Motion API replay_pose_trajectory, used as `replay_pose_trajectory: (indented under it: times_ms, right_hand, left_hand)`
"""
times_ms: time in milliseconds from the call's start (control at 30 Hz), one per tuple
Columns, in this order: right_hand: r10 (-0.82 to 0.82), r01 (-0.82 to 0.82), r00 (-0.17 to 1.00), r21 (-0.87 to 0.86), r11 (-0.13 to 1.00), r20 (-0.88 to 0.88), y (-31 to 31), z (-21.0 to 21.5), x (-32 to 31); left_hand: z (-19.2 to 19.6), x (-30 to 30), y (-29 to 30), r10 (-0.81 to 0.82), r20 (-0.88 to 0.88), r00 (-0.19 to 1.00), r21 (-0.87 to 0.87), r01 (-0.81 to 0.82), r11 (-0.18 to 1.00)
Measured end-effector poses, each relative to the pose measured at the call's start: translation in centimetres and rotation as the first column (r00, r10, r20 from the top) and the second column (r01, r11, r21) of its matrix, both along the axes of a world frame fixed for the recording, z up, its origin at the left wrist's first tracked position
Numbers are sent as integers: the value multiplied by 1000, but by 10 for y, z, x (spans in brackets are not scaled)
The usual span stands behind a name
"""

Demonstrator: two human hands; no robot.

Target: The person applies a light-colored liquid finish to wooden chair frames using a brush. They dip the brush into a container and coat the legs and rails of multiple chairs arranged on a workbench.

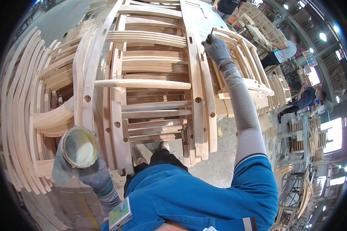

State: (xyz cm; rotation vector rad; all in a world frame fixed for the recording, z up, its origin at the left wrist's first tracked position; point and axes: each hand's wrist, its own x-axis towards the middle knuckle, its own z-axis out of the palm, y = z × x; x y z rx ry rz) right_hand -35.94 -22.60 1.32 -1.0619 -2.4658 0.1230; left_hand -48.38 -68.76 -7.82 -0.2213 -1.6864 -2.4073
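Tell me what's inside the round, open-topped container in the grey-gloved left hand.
The round, open-topped container in the grey-gloved left hand holds a creamy-white substance, with some bare inner wall showing. Whatever lies beneath that substance is covered and cannot be seen.

Smooth matt wood frames (148,84), smooth creamy liquid (81,151), cloth gloves (218,50), matt cloth shirt (181,192), glossy plastic badge (120,215)

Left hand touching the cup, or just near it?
Touching. The head view shows it: the gloved left hand is up against the lower side of the cup, holding it tilted, with no gap between them.
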Motion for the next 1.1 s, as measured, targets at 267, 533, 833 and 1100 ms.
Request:
replay_pose_trajectory:
  times_ms: [267,533,833,1100]
  right_hand:
    - [-62,61,998,-88,994,-14,-3,4,-7]
    - [-33,39,995,-64,997,94,-8,8,-5]
    - [123,-97,969,126,987,-213,-15,-27,24]
    - [194,-176,980,252,952,-49,-64,-54,81]
  left_hand:
    - [12,1,3,-18,25,1000,-44,19,999]
    - [22,-4,5,-20,148,989,118,3,993]
    - [-1,-13,-15,-82,-43,996,86,86,993]
    - [16,-6,-19,-222,114,968,362,168,917]
